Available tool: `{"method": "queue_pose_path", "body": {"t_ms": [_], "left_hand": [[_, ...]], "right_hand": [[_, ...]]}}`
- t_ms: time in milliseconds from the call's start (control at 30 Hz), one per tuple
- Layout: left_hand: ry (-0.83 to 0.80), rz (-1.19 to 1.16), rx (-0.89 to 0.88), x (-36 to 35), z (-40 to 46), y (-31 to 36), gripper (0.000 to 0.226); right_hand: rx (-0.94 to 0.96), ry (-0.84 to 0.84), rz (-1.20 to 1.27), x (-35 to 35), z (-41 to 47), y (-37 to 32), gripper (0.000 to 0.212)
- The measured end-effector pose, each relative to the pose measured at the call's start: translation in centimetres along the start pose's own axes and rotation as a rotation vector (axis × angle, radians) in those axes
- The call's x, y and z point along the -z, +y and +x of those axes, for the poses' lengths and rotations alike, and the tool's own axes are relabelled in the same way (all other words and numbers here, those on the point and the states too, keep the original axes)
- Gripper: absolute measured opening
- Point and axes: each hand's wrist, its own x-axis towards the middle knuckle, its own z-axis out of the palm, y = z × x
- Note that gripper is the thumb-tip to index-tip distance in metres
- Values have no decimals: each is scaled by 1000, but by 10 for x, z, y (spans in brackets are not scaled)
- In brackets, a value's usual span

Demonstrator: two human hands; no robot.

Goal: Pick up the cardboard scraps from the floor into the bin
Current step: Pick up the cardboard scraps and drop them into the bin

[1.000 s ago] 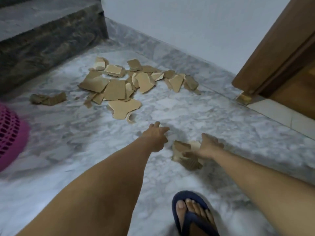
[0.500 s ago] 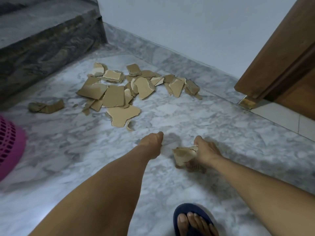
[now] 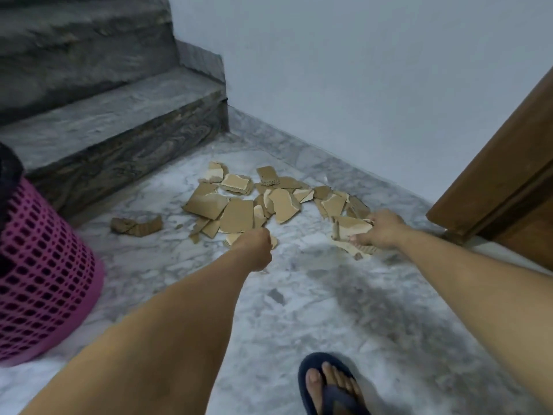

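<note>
Several torn brown cardboard scraps (image 3: 236,212) lie in a pile on the grey marble floor near the wall. My right hand (image 3: 384,232) grips a bundle of cardboard scraps (image 3: 350,230) just above the floor at the pile's right end. My left hand (image 3: 254,245) reaches onto the nearest large scrap (image 3: 230,239) at the pile's front edge; its fingers are hidden behind the hand. The pink mesh bin (image 3: 45,280) stands on the floor at the far left, apart from both hands.
One crumpled scrap (image 3: 136,226) lies alone left of the pile, by the dark stone steps (image 3: 119,121). A wooden door (image 3: 508,175) stands at the right. My foot in a blue flip-flop (image 3: 329,384) is at the bottom. A white wall backs the pile.
Both hands have moved forward to the pile, the right still holding its bundle. The left hand now covers the nearest large scrap. More of the pink bin shows.
</note>
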Motion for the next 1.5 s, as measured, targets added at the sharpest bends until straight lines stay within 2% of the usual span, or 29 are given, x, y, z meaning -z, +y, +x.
{"method": "queue_pose_path", "body": {"t_ms": [133,367,533,600,733,833,933,967,1000,1100,1200,1267,1400,1500], "left_hand": [[45,-37,47,13,36,-2,24],[11,-162,113,7,116,-24,21],[66,-256,186,-5,168,-36,18],[133,-173,165,-9,181,-38,27],[289,-50,215,-9,199,-49,59],[341,-87,375,-7,204,-63,75],[327,-156,649,-6,202,-81,95],[315,-210,735,-6,202,-88,104],[301,-268,818,-6,202,-93,113],[253,-454,1012,-9,202,-108,137],[216,-492,943,-15,205,-107,134],[184,-464,865,-19,207,-97,130],[147,-329,795,-28,203,-72,127],[116,-291,782,-22,198,-66,122]], "right_hand": [[-24,12,3,8,60,-20,62],[-89,8,-33,-17,170,-33,56],[-103,118,77,-39,220,-36,69],[-89,230,82,-41,228,-33,63],[-105,446,235,-49,234,-20,32],[-86,540,341,-55,237,-3,26],[-118,619,321,-57,236,8,13],[-162,613,293,-57,235,9,15],[-217,592,239,-58,235,10,26],[-417,423,122,-62,232,4,85],[-479,191,209,-69,235,-14,124],[-406,127,200,-71,235,-27,132],[-273,20,84,-70,236,-44,123],[-223,6,62,-74,243,-48,122]]}}
